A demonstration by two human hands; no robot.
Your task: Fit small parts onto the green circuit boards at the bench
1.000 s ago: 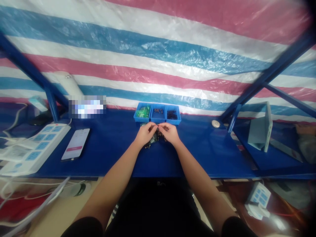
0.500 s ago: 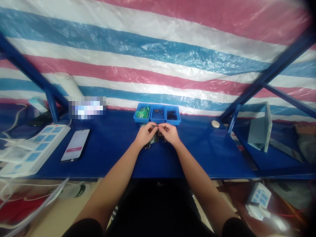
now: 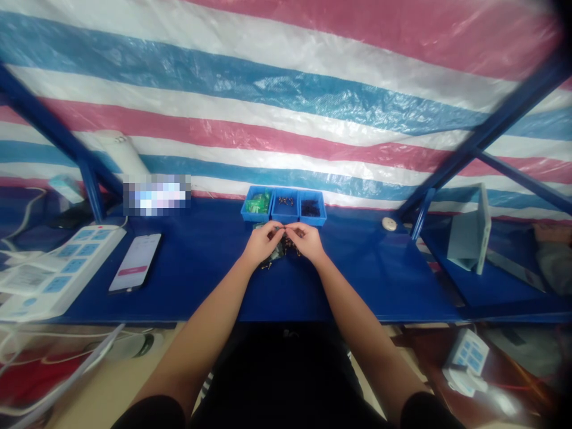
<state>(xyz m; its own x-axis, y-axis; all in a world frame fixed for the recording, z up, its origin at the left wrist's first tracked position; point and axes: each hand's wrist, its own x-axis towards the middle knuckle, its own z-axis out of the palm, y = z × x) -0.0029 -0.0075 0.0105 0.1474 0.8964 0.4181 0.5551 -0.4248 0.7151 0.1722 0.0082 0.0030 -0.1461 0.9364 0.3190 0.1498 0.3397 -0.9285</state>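
My left hand (image 3: pixel 263 243) and my right hand (image 3: pixel 306 241) meet fingertip to fingertip just in front of the blue bins. Each is closed in a pinch, and whatever lies between the fingers is too small to make out. Beneath them is a pile of small dark and brass-coloured parts (image 3: pixel 279 252), partly hidden by my hands. Just beyond stand three joined blue bins. The left bin (image 3: pixel 250 218) holds green bags or pieces, the middle bin (image 3: pixel 285 218) a few brass-coloured parts, and the right bin (image 3: pixel 318 220) small black parts.
A phone (image 3: pixel 136 262) and a white power strip (image 3: pixel 71 268) lie on the blue table (image 3: pixel 187 286) at left. Toward the right are a round white object (image 3: pixel 389 224) and a propped tablet-like stand (image 3: pixel 473 232). Another person's arm (image 3: pixel 554 256) shows at far right. Striped sheeting (image 3: pixel 286 107) hangs behind.
Almost nothing differs. Both hands keep their pinch in the same place, and the whole view has shifted very slightly.
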